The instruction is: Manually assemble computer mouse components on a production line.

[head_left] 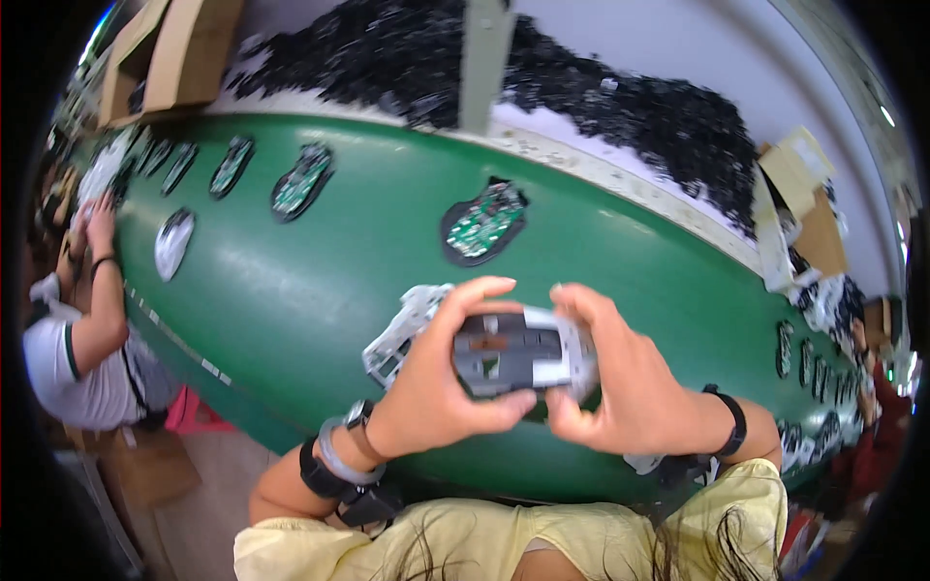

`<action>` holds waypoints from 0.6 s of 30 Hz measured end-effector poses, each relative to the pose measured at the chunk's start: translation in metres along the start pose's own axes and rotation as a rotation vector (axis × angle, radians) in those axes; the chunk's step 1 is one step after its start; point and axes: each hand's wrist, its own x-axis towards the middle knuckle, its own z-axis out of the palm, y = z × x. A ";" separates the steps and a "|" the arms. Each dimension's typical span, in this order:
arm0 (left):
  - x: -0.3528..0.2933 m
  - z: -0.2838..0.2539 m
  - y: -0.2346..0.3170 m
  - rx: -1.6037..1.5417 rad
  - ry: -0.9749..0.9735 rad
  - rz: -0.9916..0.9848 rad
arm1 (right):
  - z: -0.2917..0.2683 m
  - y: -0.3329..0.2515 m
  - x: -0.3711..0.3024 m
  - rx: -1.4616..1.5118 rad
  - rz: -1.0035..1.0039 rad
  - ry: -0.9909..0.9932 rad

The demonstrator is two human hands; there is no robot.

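A dark grey and pale mouse (509, 353) is held between both hands, above the green tabletop (329, 320) near its front edge. The likeliest trouble is a slip: if one hand lets go early, the mouse could tip and drop. Squeezing the two ends unevenly might skew the dark and pale parts, or crack a thin edge. A careless elbow or wrist on the left could also nudge the pale plastic shell (392, 339) lying beside the left hand. The circuit board in its black base (482, 225) sits farther back, toward the far edge, and seems safer.

The left hand (426, 382) is clamped on the dark end, fingers arched along the far side and thumb pressed along the near one. The right hand (625, 378) closes around the pale end, thumb near and fingers far, slightly blurred. Both wrists angle inward, forearms spread, palms facing each other.
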 end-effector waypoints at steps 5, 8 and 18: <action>0.007 0.009 0.003 0.161 -0.240 0.039 | -0.013 -0.014 -0.067 -0.498 0.384 -0.298; 0.010 0.013 0.013 0.327 -0.083 0.141 | -0.020 -0.014 -0.071 -0.494 0.340 -0.373; 0.021 -0.015 -0.003 0.999 0.009 0.223 | -0.110 0.245 0.058 -0.724 0.374 0.434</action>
